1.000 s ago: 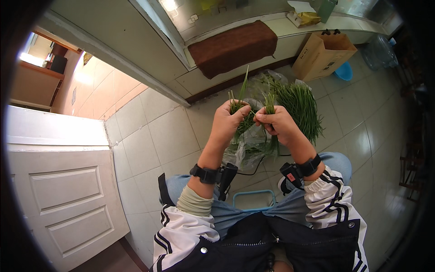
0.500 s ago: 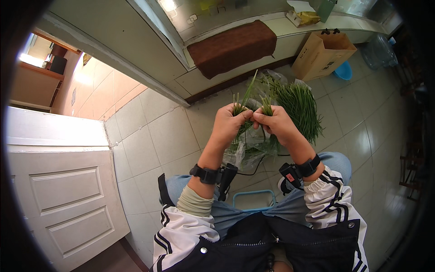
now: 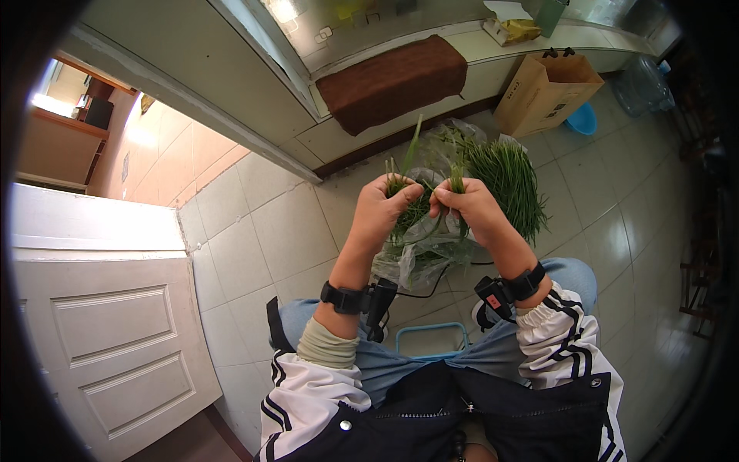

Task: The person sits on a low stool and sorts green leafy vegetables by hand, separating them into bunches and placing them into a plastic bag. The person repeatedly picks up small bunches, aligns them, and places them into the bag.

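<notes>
My left hand (image 3: 386, 202) is closed around a small bunch of garlic chives (image 3: 396, 183), their cut ends poking up past the thumb and one longer blade rising higher. Close by on the right, my right hand (image 3: 466, 203) grips a second thin bunch of chives (image 3: 457, 179) between thumb and fingers. A narrow gap separates the two hands. Beneath them, a clear plastic bag (image 3: 416, 258) with loose chives on it lies on the floor. A big pile of long green chives (image 3: 508, 185) spreads just right of my right hand.
A brown paper bag (image 3: 539, 100) stands by the wall, a blue basin (image 3: 582, 119) and a clear water jug (image 3: 643, 86) beside it. Brown cloth (image 3: 392, 83) drapes over the ledge. A white door (image 3: 115, 323) is at left; a light-blue frame (image 3: 431, 327) sits between my legs.
My left hand has shifted slightly left, away from the right one, which widens the gap between them. Its longer blade has moved left too. The right hand has barely moved.
</notes>
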The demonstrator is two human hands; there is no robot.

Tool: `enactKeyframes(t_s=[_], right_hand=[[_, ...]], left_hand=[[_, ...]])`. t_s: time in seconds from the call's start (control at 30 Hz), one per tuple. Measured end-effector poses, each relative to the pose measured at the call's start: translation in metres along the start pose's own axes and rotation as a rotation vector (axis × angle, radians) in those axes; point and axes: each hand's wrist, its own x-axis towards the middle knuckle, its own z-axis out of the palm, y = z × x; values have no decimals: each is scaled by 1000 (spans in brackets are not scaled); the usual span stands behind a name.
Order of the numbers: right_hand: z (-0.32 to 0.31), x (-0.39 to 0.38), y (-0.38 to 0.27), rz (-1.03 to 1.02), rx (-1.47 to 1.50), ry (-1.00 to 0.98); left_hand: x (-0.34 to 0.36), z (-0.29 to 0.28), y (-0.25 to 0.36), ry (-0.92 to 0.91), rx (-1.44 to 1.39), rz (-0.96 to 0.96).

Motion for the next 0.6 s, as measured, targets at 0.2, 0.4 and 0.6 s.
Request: enactKeyframes(t_s=[0.2, 0.4, 0.6], right_hand=[[2, 1, 7, -52, -150, -13], [-1, 1, 8, -80, -299, 93], [-3, 2, 5, -216, -89, 257]], left_hand=[[-1, 6, -6, -17, 70, 60], [1, -1, -7, 91, 27, 52], [-3, 4, -8, -44, 73, 10]])
